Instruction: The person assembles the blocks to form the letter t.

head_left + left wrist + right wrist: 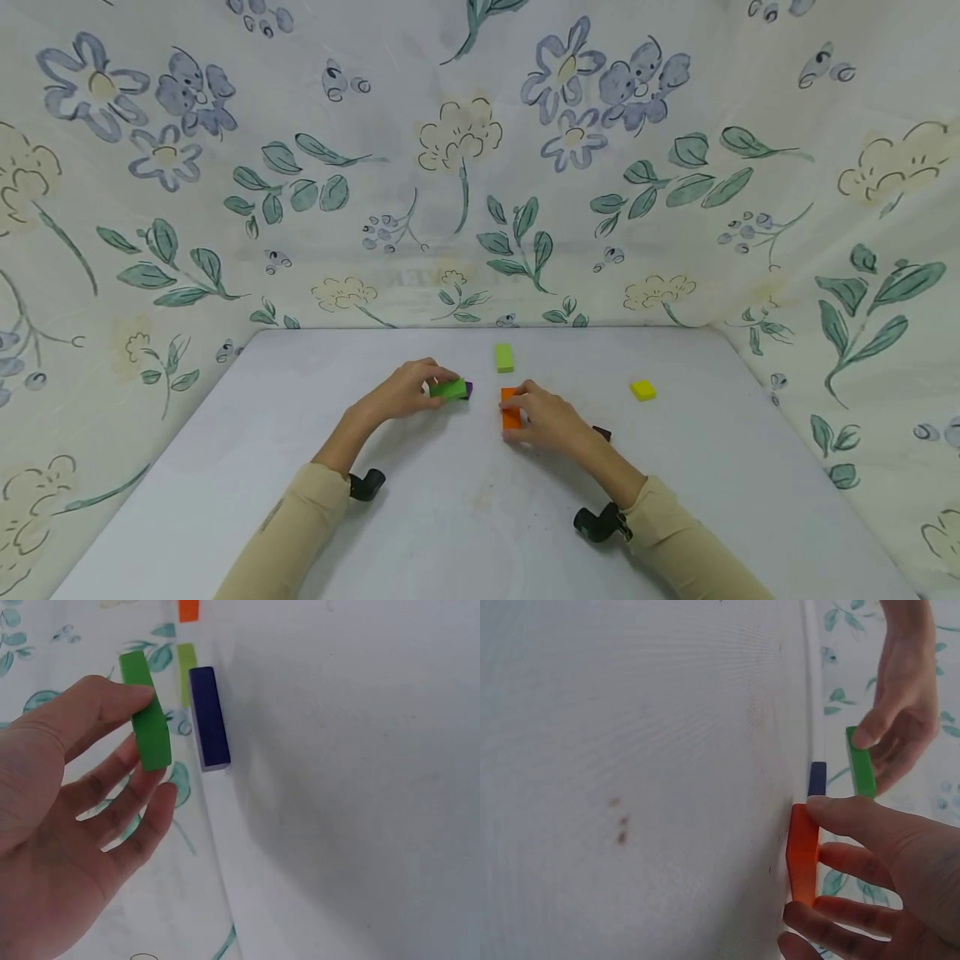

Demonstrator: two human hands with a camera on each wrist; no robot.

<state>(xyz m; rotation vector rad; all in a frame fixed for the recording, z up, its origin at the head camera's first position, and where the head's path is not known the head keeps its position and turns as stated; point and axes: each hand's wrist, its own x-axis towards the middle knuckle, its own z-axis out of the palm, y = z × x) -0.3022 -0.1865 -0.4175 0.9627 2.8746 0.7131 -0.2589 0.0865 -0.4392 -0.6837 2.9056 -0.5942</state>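
Blocks (504, 358) on table (480, 525), cloth (420, 250) behind, left, right

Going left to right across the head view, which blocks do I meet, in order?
Bright green block → purple block → orange block → dark block → yellow block. The light green block overlaps the orange one's place, so it's left out.

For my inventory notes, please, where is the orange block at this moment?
In the head view, the orange block is just right of the centre, gripped by the right hand, with the light green block beyond it.
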